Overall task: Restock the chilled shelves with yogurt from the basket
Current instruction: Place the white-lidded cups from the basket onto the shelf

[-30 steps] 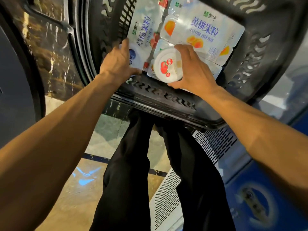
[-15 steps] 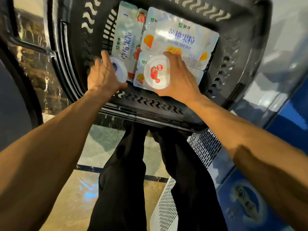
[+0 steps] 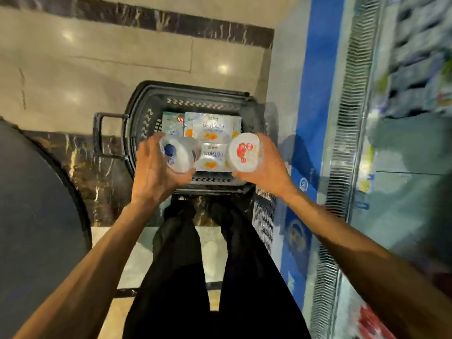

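Biggest change is the view itself: half a second back the basket filled the top of the frame with both hands down inside it. Now the person is straightening up, so the chilled cabinet (image 3: 403, 148) runs down the whole right side of the frame. Its shelves (image 3: 420, 57) in the upper right are too smeared by motion to say what's on them or where there's room. The black basket (image 3: 137, 123) now looks small, sitting on the floor (image 3: 122, 57) in the centre of the frame, just beside the cabinet's blue base (image 3: 308, 113). It's far from empty, with several multipacks (image 3: 210, 129) of yogurt lying flat in it, the top ones peach going by the print. Both hands are up out of the basket, over its near edge. The left hand (image 3: 156, 174), centre-left, has its fingers wrapped round a cup with a blue fruit on the lid (image 3: 176, 152), tipped a bit sideways. The right hand (image 3: 269, 172), centre-right, is curled round a cup with a strawberry lid (image 3: 244, 151), lid facing the camera. So both cups are lifted clear and held, neither one shelved yet. I'd say the pick is done and the next bit is swinging right to the shelves, then back for the multipacks, so early days.
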